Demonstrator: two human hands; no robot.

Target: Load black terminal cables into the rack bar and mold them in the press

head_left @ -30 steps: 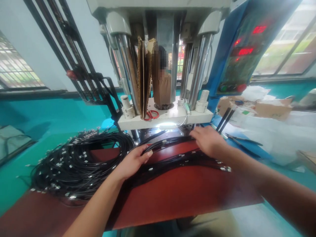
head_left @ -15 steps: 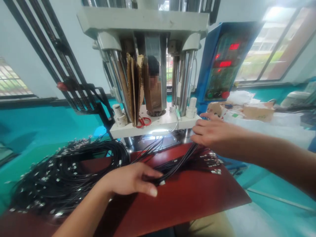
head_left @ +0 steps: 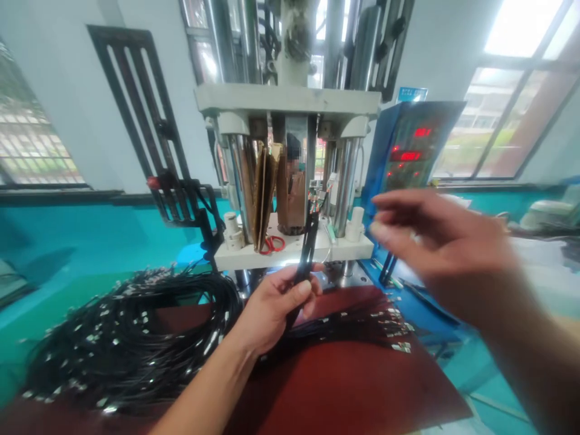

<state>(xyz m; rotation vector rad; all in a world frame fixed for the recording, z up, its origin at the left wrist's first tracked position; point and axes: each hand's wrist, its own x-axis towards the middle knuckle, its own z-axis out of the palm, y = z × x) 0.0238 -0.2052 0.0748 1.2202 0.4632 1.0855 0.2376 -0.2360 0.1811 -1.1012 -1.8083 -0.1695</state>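
My left hand (head_left: 283, 302) is closed around a bundle of black cables (head_left: 309, 244), held upright over the table. The bundle's top ends, with small coloured and pale tips, stand in front of the press. My right hand (head_left: 426, 235) is raised to the right of the bundle, blurred by motion, its thumb and forefinger apart with nothing visible between them. Below my left hand, more black cables (head_left: 344, 323) lie across the dark red table (head_left: 353, 386), pale connector ends pointing right. A big coiled heap of black cables (head_left: 113, 338) with pale ends lies at the left.
A press with a pale plate (head_left: 290, 99) and metal columns stands straight ahead. Folded cardboard (head_left: 263, 199) and red-handled scissors (head_left: 272, 244) sit on its lower plate (head_left: 290, 257). Right of it is a blue control box (head_left: 417, 139) with red digits.
My left hand has closed on the cable bundle and lifted it upright. My right hand has moved away from the cables, nearer to me. The view has tilted up.
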